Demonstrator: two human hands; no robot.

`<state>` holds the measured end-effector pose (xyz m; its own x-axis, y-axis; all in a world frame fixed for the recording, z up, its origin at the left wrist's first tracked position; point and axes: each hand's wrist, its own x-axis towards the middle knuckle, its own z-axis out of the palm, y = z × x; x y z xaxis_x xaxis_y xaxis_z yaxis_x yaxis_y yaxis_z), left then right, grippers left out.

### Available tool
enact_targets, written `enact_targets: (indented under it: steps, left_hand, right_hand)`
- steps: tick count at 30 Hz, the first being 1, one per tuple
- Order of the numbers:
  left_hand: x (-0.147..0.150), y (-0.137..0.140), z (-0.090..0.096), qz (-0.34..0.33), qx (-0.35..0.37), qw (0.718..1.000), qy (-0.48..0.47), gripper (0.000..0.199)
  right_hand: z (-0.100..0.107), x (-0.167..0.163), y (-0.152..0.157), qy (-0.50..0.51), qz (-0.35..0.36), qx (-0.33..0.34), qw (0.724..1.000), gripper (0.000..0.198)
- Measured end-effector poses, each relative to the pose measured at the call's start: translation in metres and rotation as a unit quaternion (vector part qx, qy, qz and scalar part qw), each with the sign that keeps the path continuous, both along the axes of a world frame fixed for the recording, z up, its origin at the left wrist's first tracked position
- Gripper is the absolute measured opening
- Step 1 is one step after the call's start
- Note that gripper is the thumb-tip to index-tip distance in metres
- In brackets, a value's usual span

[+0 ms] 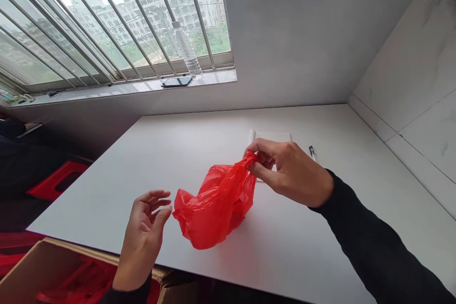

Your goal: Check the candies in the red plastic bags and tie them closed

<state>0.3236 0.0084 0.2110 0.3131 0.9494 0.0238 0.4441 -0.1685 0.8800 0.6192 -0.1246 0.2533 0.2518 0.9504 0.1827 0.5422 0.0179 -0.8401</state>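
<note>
A thin red plastic bag [213,213] hangs crumpled just over the white table, its lower part close to the surface. My right hand [285,164] pinches a gathered top corner of it between thumb and fingers. To the left of the bag, my left hand [146,228] is raised with fingers curved and a gap between thumb and fingertips. Nothing shows in it, and its fingertips are just short of the bag's left end. Whether anything is inside the bag cannot be made out.
The white table [171,147] meets the wall behind. Partly hidden behind my right hand lies a white sheet or pad [274,136], with a pen [312,153] nearby. A cardboard box [53,251] with red bags stands at front left. A bottle [187,50] and phone [176,81] rest on the sill.
</note>
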Motion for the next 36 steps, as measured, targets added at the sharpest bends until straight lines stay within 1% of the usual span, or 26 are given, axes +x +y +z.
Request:
enact_targets:
  steps: [1, 2, 4, 6, 7, 8, 9, 10, 12, 13, 15, 18, 21, 24, 26, 30, 33, 36]
  left_hand:
    - [0.005, -0.006, 0.001, 0.008, 0.023, 1.000, -0.006, 0.045]
    - [0.010, -0.015, 0.003, -0.003, 0.039, 0.999, -0.003, 0.044]
    - [0.023, -0.035, 0.006, -0.067, 0.055, 0.996, 0.022, 0.046]
    - [0.037, -0.054, 0.006, -0.144, 0.070, 0.986, 0.049, 0.055]
    - [0.044, -0.061, 0.005, -0.174, 0.073, 0.981, 0.052, 0.055]
    - [0.050, -0.066, 0.005, -0.195, 0.070, 0.977, 0.045, 0.050]
    - [0.056, -0.068, 0.004, -0.197, 0.057, 0.978, 0.029, 0.042]
    - [0.060, -0.068, 0.005, -0.181, 0.034, 0.983, 0.007, 0.035]
    - [0.065, -0.064, 0.009, -0.118, -0.029, 0.991, -0.048, 0.030]
    - [0.066, -0.060, 0.013, -0.080, -0.064, 0.991, -0.083, 0.031]
    - [0.066, -0.052, 0.022, -0.021, -0.126, 0.978, -0.163, 0.034]
    - [0.065, -0.042, 0.034, 0.004, -0.179, 0.951, -0.252, 0.033]
    - [0.069, -0.038, 0.042, 0.001, -0.189, 0.947, -0.261, 0.034]
    - [0.078, -0.045, 0.048, -0.005, -0.191, 0.949, -0.250, 0.037]
    - [0.085, -0.053, 0.050, -0.027, -0.177, 0.956, -0.233, 0.040]
    - [0.096, -0.065, 0.049, -0.098, -0.132, 0.975, -0.147, 0.039]
    - [0.097, -0.062, 0.045, -0.139, -0.124, 0.975, -0.117, 0.030]
    - [0.095, -0.056, 0.045, -0.154, -0.124, 0.973, -0.121, 0.027]
  right_hand:
    - [0.001, -0.002, 0.000, 0.004, 0.002, 0.004, 1.000, 0.006]
    - [0.001, -0.004, -0.001, 0.010, 0.004, 0.009, 1.000, 0.006]
    - [0.003, -0.010, -0.002, 0.024, 0.011, 0.020, 0.999, 0.006]
    - [0.003, -0.019, -0.004, 0.034, 0.026, 0.032, 0.999, 0.006]
    - [0.004, -0.022, -0.005, 0.034, 0.038, 0.040, 0.998, 0.007]
    - [0.004, -0.026, -0.007, 0.033, 0.049, 0.047, 0.997, 0.010]
    - [0.005, -0.028, -0.008, 0.029, 0.057, 0.055, 0.996, 0.016]
    - [0.006, -0.029, -0.010, 0.026, 0.061, 0.062, 0.996, 0.021]
    - [0.009, -0.029, -0.013, 0.030, 0.053, 0.075, 0.995, 0.027]
    - [0.011, -0.028, -0.015, 0.037, 0.044, 0.083, 0.995, 0.026]
    - [0.015, -0.025, -0.018, 0.055, 0.028, 0.103, 0.993, 0.018]
    - [0.022, -0.024, -0.022, 0.070, 0.013, 0.138, 0.988, 0.010]
    - [0.026, -0.027, -0.024, 0.072, 0.010, 0.155, 0.985, 0.011]
    - [0.027, -0.030, -0.025, 0.073, 0.012, 0.161, 0.984, 0.013]
    - [0.027, -0.031, -0.024, 0.074, 0.016, 0.169, 0.983, 0.014]
    - [0.027, -0.033, -0.024, 0.071, 0.016, 0.182, 0.981, 0.014]
    - [0.028, -0.034, -0.024, 0.074, 0.019, 0.181, 0.980, 0.014]
    - [0.028, -0.034, -0.024, 0.078, 0.026, 0.181, 0.980, 0.015]
